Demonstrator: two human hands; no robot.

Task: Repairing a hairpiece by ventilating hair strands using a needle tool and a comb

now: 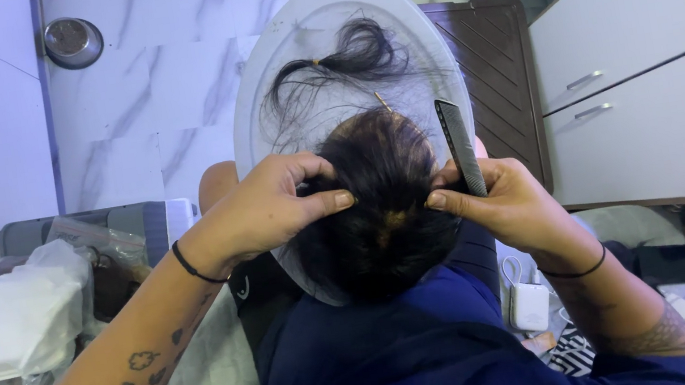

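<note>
- Directly below the camera sits another person in a dark blue top (403, 355), whose dark hair (381, 205) both hands are working on
- Left hand (268, 208) rests on the left side of the head, fingers curled into the hair, thumb tip pointing toward the crown
- Right hand (502, 200) is pressed to the right side of the head and grips a dark comb (461, 148) between thumb and fingers, the comb standing upright with its teeth toward the hair
- A loose tied strand of hair (341, 61) lies spread above the head on a pale oval seat back (308, 21)
- Black bands circle both wrists; the left forearm carries small dark tattoos
- White drawers (632, 68) stand to the right, a metal bowl (71, 41) sits on the marble floor at upper left, and white bags (17, 314) are heaped at left
</note>
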